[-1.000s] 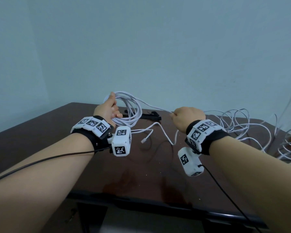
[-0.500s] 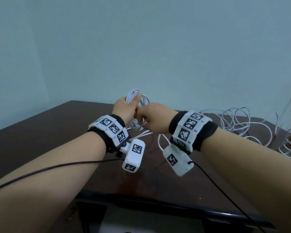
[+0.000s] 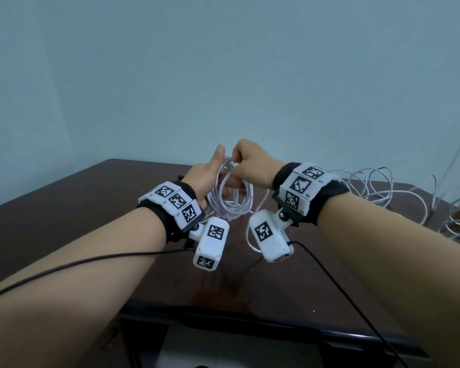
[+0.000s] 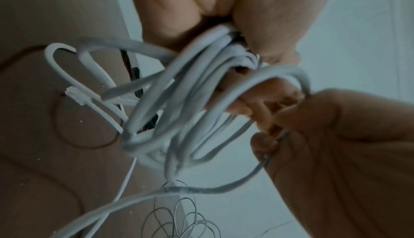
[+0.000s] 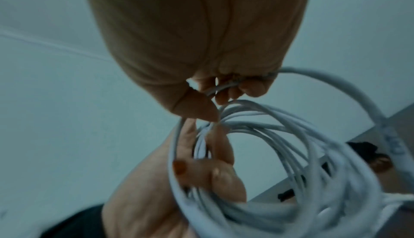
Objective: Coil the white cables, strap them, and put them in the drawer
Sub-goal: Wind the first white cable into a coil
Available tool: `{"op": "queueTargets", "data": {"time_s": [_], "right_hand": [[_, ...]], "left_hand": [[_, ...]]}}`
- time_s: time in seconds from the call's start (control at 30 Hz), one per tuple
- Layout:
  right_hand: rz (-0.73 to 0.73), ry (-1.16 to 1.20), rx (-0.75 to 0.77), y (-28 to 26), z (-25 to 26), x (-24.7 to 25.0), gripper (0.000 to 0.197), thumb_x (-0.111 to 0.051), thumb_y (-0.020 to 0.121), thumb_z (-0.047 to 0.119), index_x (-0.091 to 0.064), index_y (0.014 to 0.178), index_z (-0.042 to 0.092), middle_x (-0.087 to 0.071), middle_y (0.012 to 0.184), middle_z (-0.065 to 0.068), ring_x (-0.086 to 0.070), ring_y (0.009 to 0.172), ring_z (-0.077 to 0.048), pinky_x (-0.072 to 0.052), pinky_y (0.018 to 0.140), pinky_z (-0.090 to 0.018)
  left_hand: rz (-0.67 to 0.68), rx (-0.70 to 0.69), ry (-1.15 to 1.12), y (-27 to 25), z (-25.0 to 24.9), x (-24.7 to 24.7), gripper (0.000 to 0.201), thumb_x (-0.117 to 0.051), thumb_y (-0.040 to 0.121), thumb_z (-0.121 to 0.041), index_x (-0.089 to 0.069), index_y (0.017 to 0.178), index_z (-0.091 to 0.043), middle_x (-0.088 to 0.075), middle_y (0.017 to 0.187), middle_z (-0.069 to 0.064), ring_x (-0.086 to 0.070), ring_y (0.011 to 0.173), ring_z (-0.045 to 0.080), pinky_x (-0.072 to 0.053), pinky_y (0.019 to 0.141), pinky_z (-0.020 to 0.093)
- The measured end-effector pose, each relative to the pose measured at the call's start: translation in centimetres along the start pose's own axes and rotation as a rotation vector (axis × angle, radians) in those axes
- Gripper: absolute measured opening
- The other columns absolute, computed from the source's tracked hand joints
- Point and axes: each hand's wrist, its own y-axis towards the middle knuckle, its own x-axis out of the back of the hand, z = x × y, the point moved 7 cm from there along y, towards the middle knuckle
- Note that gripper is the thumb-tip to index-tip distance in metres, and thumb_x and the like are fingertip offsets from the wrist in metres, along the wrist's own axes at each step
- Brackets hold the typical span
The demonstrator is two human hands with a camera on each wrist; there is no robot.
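hands meet above a dark wooden table (image 3: pixel 96 208), where the left hand (image 3: pixel 206 176) grips a white cable coil (image 3: pixel 230 200), fingers curled round its gathered strands, thumb up. the coil hangs roughly upright, long axis vertical, loops drooping toward the table. the right hand (image 3: pixel 252 163) pinches a loose cable strand (image 5: pixel 226 87) at the coil's top. only the left wrist view shows the clear plug end (image 4: pixel 77 96) dangling; only the head view shows more loose white cables (image 3: pixel 383 192) sprawled on the table's right side.
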Motion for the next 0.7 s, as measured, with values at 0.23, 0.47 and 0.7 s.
{"op": "queueTargets", "data": {"time_s": [0.23, 0.47, 0.7], "right_hand": [[-0.028, 0.069, -0.106, 0.6, -2.1, 0.3, 0.037, -0.066, 0.074, 0.019, -0.041, 0.102, 0.022, -0.051, 0.114, -0.01, -0.048, 0.109, -0.029, -0.047, 0.091, -0.042], [-0.06, 0.057, -0.174, -0.5, -4.2, 0.3, 0.054, -0.078, 0.069, 0.035, -0.052, 0.111, 0.014, -0.062, 0.098, -0.003, -0.06, 0.09, -0.021, -0.051, 0.08, -0.032], [-0.065, 0.192, -0.134, -0.5, -4.6, -0.2, 0.023, -0.069, 0.073, 0.006, -0.058, 0.092, 0.01, -0.062, 0.083, -0.011, -0.06, 0.076, -0.023, -0.054, 0.075, -0.038]], "left_hand": [[0.28, 0.055, -0.175, -2.0, -0.6, -2.8, 0.037, -0.059, 0.075, -0.051, -0.054, 0.083, -0.015, -0.031, 0.037, -0.007, -0.024, 0.025, 0.003, -0.032, 0.039, 0.016], [0.354, 0.005, -0.258, -1.9, -1.5, -2.0, 0.032, -0.061, 0.081, -0.022, -0.056, 0.049, -0.021, -0.027, 0.033, -0.01, -0.024, 0.025, 0.002, -0.032, 0.037, 0.016], [0.398, 0.064, -0.331, -2.4, -1.3, -1.8, 0.013, -0.059, 0.077, -0.022, -0.049, 0.072, -0.016, -0.033, 0.036, -0.01, -0.03, 0.028, 0.002, -0.037, 0.046, 0.015]]}}
